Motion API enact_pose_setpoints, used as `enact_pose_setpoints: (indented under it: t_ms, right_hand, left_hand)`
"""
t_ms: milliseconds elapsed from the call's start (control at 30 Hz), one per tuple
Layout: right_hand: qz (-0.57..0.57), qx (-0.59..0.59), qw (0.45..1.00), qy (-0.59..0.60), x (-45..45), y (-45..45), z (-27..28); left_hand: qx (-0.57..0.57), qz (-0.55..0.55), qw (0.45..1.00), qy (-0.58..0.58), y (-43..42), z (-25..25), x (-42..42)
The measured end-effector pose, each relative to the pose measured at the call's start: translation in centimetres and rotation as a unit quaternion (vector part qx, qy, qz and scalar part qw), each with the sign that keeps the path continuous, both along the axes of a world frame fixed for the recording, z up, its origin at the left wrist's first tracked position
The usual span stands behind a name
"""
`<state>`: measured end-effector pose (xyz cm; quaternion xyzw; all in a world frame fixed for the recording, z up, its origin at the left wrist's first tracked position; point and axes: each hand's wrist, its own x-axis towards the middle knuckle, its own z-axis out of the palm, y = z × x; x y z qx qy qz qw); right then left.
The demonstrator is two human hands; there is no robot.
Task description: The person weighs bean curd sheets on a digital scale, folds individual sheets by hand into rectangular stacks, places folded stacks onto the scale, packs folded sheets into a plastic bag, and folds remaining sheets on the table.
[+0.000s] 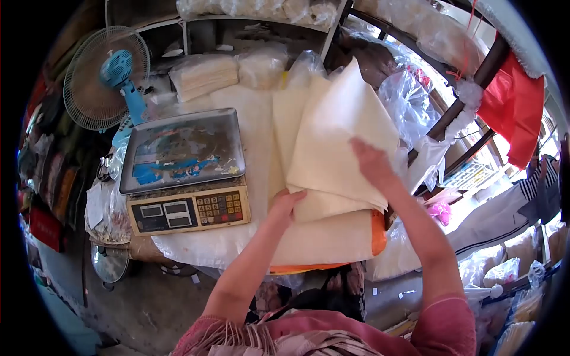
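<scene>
Several cream-coloured sheets lie loosely stacked and folded on the table, their upper end raised to a point. At the stack's lower left corner, my left hand is closed on the edge, its thumb on top of the sheets. My right hand is over the right part of the top sheet, its fingers smeared by motion, so whether they press on it or hover is unclear. More pale sheets lie underneath, with an orange edge showing at the right.
Left of the sheets stands a digital scale with a metal tray. Behind it is a blue fan. Wrapped bundles line the back. Clear plastic bags and a dark rack post are at the right.
</scene>
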<state>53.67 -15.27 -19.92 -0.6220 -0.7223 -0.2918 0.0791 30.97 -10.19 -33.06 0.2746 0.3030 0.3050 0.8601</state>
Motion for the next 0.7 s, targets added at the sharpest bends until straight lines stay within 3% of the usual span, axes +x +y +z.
enact_pose_setpoints:
  t_ms: [67,167,267,367,467,567,667,700]
  right_hand:
    - [0.043,-0.061,0.997,-0.013,0.2,-0.9,-4.2]
    - [0.012,-0.153,0.987,0.051,-0.8,-2.0,-5.7]
    - [-0.098,-0.283,0.943,0.145,-4.6,-2.6,-1.9]
    - [-0.045,-0.132,0.986,0.094,-6.0,-2.6,-2.0]
    - [-0.032,-0.191,0.955,0.225,-4.6,-1.3,-1.2]
    - [-0.008,-0.177,0.962,0.209,-4.3,-1.3,-2.5]
    - [-0.049,-0.179,0.981,0.061,-1.8,1.0,-0.9]
    - [-0.048,-0.154,0.977,0.138,-0.6,2.4,3.7]
  left_hand:
    - [-0.010,0.024,0.999,-0.038,-0.4,0.2,-0.1]
    - [0.006,0.060,0.998,-0.025,-1.3,1.3,-0.1]
    - [0.039,0.054,0.996,-0.055,-1.2,2.1,0.1]
    - [0.118,0.035,0.988,-0.090,-0.1,1.7,1.1]
    - [0.151,0.017,0.986,-0.069,0.4,2.5,1.4]
    - [0.157,0.012,0.985,-0.069,-0.1,3.0,1.0]
    - [0.125,0.021,0.991,-0.053,-0.4,1.8,0.5]
    - [0.112,0.024,0.992,-0.054,-0.4,1.7,0.4]
